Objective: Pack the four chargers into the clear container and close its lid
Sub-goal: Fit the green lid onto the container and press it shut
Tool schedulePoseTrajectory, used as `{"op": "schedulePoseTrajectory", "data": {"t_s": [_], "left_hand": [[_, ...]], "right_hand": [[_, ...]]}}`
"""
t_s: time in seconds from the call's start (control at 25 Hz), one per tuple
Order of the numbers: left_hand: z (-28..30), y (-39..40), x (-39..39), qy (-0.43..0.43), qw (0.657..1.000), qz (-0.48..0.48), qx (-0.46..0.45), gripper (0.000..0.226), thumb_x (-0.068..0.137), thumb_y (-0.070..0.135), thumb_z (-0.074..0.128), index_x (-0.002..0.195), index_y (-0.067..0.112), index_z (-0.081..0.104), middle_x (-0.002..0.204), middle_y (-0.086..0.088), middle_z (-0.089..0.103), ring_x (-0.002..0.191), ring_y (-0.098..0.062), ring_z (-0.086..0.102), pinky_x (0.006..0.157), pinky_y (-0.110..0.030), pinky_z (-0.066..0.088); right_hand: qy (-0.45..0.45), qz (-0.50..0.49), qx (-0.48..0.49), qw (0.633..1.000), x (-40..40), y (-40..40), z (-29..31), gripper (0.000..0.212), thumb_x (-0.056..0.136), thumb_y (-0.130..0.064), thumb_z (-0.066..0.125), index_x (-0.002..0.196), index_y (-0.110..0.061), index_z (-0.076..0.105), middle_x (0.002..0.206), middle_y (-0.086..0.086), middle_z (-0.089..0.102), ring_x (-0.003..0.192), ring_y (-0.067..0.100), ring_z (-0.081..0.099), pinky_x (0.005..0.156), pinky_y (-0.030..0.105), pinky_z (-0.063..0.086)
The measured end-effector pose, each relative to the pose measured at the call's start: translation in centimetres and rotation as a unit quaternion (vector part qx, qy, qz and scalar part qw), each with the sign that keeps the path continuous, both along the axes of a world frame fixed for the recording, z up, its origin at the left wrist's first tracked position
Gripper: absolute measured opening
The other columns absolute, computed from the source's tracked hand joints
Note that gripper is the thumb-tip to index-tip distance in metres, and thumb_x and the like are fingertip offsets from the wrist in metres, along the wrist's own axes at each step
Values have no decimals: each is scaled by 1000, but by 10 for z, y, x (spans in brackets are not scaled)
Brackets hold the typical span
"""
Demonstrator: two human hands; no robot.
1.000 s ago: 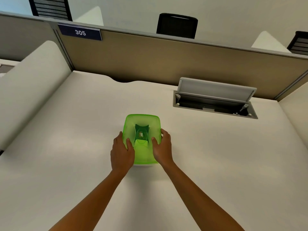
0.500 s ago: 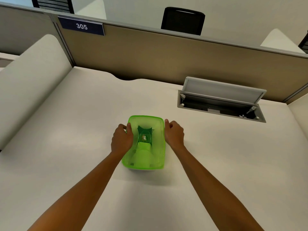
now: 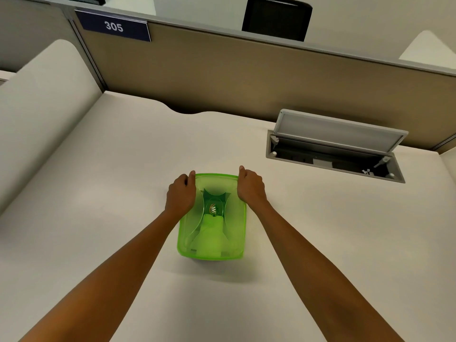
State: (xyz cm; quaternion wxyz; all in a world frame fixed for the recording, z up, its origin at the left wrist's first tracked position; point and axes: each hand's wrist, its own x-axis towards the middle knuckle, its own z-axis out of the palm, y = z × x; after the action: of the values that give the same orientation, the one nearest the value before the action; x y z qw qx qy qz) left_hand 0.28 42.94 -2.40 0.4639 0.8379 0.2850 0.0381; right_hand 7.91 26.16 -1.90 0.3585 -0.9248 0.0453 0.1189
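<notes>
Pressing against opposite far corners of a translucent green rectangular plastic lid (image 3: 217, 193), the left hand (image 3: 180, 195) and right hand (image 3: 250, 187) each form a clenched grip. Lid covers the clear container (image 3: 212, 253), mid pale surface (image 3: 98, 218).

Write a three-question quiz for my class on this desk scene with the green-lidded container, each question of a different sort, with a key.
1. True or false: the green lid lies on the container.
2. Which hand touches the lid's far corners? A) left hand only B) right hand only C) both
3. Fill in: the sign on the partition reads ___.

Key: 1 true; 2 C; 3 305.
</notes>
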Motion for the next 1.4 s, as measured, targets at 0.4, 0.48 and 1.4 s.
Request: {"op": "schedulePoseTrajectory", "data": {"t_s": [0.4, 0.48, 1.4], "left_hand": [[-1, -1, -1, -11, 1000, 1, -12, 48, 104, 43, 38, 68, 12, 34, 61, -3, 37, 60, -19, 34, 57, -35, 27], [0, -1, -1, -13, 1000, 3, -13, 49, 104, 43, 39, 67, 12, 33, 61, -3, 38, 60, -19, 34, 57, -35, 27], [5, -71, -106, -6, 916, 156, -370, 42, 106, 39, 37, 106, 0, 55, 81, -16, 54, 63, -31, 61, 61, -42, 61]], "right_hand": [[22, -27, -13, 999, 3, 3, -1, 55, 106, -30, 21, 112, 8, 61, 119, 26, 63, 114, 40, 56, 94, 40, 45], [18, -31, -10, 999, 2, 3, -1, 54, 105, -30, 23, 110, 7, 62, 117, 25, 64, 112, 39, 57, 90, 40, 45], [-24, -148, 77, 986, -74, -113, 3, 46, 100, -41, 39, 89, -7, 69, 89, 5, 66, 86, 25, 56, 75, 30, 36]]}}
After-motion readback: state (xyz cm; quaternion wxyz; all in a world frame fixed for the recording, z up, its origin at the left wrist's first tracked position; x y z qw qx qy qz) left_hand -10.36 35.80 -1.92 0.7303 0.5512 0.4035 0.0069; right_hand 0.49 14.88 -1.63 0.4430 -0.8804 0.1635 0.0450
